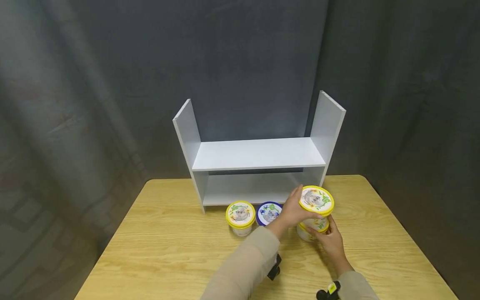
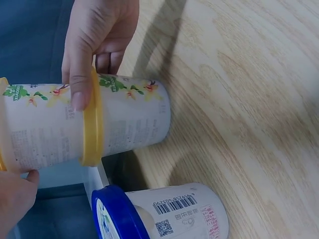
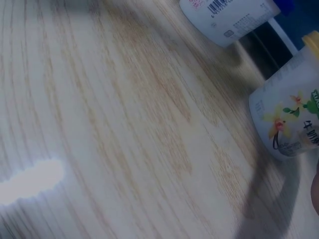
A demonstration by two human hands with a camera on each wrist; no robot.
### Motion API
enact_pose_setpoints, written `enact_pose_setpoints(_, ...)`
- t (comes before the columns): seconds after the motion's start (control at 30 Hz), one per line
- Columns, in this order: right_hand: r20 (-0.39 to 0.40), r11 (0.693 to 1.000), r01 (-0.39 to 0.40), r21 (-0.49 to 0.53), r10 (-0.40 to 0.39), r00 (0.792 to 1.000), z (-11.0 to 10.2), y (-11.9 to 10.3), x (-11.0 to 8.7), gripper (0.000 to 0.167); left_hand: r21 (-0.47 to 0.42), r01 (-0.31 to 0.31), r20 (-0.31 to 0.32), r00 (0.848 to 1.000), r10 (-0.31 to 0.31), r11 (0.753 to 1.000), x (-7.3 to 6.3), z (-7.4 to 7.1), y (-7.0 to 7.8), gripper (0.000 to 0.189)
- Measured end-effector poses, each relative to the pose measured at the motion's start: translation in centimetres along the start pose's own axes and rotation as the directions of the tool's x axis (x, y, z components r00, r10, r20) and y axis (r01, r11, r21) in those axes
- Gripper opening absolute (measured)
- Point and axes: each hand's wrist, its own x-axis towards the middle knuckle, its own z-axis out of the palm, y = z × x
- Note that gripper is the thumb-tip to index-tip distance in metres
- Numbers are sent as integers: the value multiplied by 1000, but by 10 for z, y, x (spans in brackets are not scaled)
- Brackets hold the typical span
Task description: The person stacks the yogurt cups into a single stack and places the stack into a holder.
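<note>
Two yellow-lidded tubs printed with flowers stand one on the other at the right of the table. My left hand (image 1: 294, 210) grips the upper yellow-lidded tub (image 1: 316, 199) from its left side; in the left wrist view, fingers (image 2: 17, 196) show at its edge. The right hand (image 1: 331, 241) holds the lower yellow-lidded tub (image 2: 134, 114) around its lid, the thumb lying across the yellow rim where the two tubs meet. Beside the stack are a blue-lidded tub (image 1: 268, 212), partly behind the left hand, and another yellow-lidded tub (image 1: 241, 216).
A white two-level shelf (image 1: 258, 154) with raised side panels stands at the back of the wooden table (image 1: 161, 250), right behind the tubs. Dark grey curtains (image 1: 255, 66) hang behind and on both sides. Dark wrist cameras (image 1: 275, 268) are strapped near both sleeves.
</note>
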Motion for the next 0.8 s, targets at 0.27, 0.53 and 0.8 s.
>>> enact_pose_setpoints(0.27, -24, 999, 50, 14, -50, 998, 1, 5, 0, 87, 0, -11, 28, 1000, 11, 1000, -1, 2, 1, 104)
enact_pose_setpoints(0.53, -6, 999, 19, 38, -18, 1000, 3, 7, 2, 90, -45, 1, 36, 999, 0, 999, -1, 0, -2, 107)
enact_pose_setpoints(0.8, -32, 999, 17, 37, -16, 999, 4, 6, 0, 91, -82, 67, 29, 997, -64, 994, -13, -15, -9, 103)
